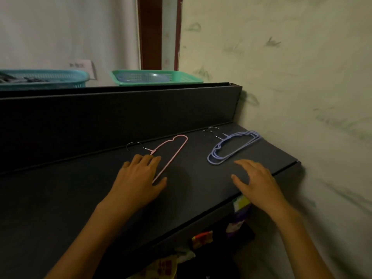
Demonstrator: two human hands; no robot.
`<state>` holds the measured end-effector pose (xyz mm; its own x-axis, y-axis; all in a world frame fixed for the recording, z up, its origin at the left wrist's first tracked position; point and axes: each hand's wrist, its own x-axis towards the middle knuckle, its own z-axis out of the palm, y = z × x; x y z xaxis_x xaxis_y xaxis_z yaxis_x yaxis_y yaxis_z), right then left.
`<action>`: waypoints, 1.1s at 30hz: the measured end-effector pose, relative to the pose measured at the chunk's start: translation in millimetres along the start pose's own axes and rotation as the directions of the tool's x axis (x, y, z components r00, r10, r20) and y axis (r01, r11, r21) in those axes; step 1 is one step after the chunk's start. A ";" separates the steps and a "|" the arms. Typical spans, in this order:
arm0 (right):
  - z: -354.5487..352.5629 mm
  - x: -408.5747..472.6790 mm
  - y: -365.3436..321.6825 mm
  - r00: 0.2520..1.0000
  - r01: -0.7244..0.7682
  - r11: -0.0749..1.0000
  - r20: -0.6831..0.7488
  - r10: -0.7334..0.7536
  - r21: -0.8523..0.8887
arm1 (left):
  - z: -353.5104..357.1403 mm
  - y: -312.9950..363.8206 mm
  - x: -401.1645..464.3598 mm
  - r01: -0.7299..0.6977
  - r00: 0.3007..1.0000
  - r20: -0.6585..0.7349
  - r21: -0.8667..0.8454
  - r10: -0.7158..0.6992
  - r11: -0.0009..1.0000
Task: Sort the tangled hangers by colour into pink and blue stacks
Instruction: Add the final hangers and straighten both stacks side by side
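A pink hanger [174,146] with a metal hook lies flat on the dark shelf [80,198], left of centre. My left hand [140,176] rests on its near end with straight fingers, covering that part. To the right, a stack of blue hangers [233,147] lies with hooks pointing toward the back ledge. Just in front of the blue stack, my right hand [254,181] hovers or rests on the shelf with fingers spread, and it holds nothing.
A raised dark ledge [120,109] runs behind the shelf, carrying a teal basket [44,79] and a green tray [157,77]. A wall [302,77] closes the right side. Coloured packets [237,216] sit below the shelf's front edge.
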<state>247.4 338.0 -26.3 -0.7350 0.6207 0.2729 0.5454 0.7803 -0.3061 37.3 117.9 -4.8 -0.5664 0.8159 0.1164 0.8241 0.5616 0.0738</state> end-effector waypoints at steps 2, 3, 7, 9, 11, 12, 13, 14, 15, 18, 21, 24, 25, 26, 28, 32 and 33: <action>-0.5 30.6 24.8 0.998 0.037 0.999 0.055 -0.038 0.014 | 3.9 11.4 15.1 0.072 0.997 0.006 0.007 -0.072 0.997; -0.8 45.7 36.6 0.995 0.050 0.998 0.085 -0.052 0.024 | 5.5 16.4 22.3 0.102 0.995 0.007 0.014 -0.102 0.995; -0.6 104.7 78.7 0.979 0.131 0.991 0.153 -0.136 0.041 | 14.1 31.3 47.9 0.255 0.966 0.029 0.022 -0.256 0.967; 1.2 133.0 94.9 0.964 0.157 0.985 0.206 -0.168 0.068 | 20.1 35.3 57.3 0.328 0.942 0.064 0.025 -0.328 0.945; 4.1 156.6 107.0 0.944 0.157 0.983 0.276 -0.179 0.100 | 27.8 37.7 63.2 0.390 0.915 0.102 0.027 -0.391 0.920; 5.9 167.3 112.4 0.934 0.161 0.981 0.303 -0.188 0.112 | 31.5 38.4 65.2 0.417 0.902 0.116 0.020 -0.416 0.909; 7.6 176.9 117.1 0.924 0.169 0.978 0.327 -0.199 0.119 | 34.3 38.9 67.4 0.438 0.891 0.128 0.011 -0.436 0.899; 8.6 185.6 120.6 0.913 0.175 0.977 0.352 -0.208 0.123 | 36.0 39.3 69.6 0.453 0.883 0.133 0.004 -0.450 0.891; 10.1 193.9 123.8 0.900 0.178 0.975 0.379 -0.215 0.130 | 36.4 39.2 71.8 0.464 0.878 0.133 -0.002 -0.460 0.886; 15.0 212.9 132.5 0.854 0.194 0.970 0.461 -0.242 0.150 | 34.6 38.0 77.2 0.484 0.869 0.129 -0.022 -0.478 0.875; 20.7 221.4 136.6 0.840 0.215 0.962 0.472 -0.269 0.166 | 33.2 33.7 78.1 0.497 0.865 0.107 -0.044 -0.490 0.867; 25.0 220.6 132.6 0.859 0.265 0.955 0.418 -0.296 0.132 | 32.4 29.1 76.4 0.482 0.875 0.081 -0.075 -0.477 0.873; 26.4 219.2 130.1 0.867 0.275 0.955 0.399 -0.298 0.114 | 31.7 27.7 75.9 0.474 0.880 0.082 -0.081 -0.468 0.877; 27.9 217.4 127.6 0.876 0.284 0.954 0.378 -0.299 0.097 | 31.0 25.4 74.1 0.475 0.879 0.089 -0.090 -0.468 0.875; 31.1 213.7 122.4 0.895 0.306 0.950 0.321 -0.310 0.063 | 27.4 19.2 67.5 0.503 0.864 0.103 -0.130 -0.493 0.855; 31.4 208.2 120.0 0.888 0.330 0.940 0.311 -0.339 0.084 | 24.3 8.0 49.9 0.547 0.837 0.121 -0.153 -0.534 0.823; 30.0 207.6 122.1 0.881 0.321 0.939 0.325 -0.343 0.121 | 25.4 7.6 47.5 0.539 0.842 0.110 -0.145 -0.528 0.830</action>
<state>149.3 559.8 -34.4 -0.9658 0.2548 0.0489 0.2278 0.9230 -0.3100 16.5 164.4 -23.8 -0.9125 0.4060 -0.0500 0.3793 0.8856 0.2680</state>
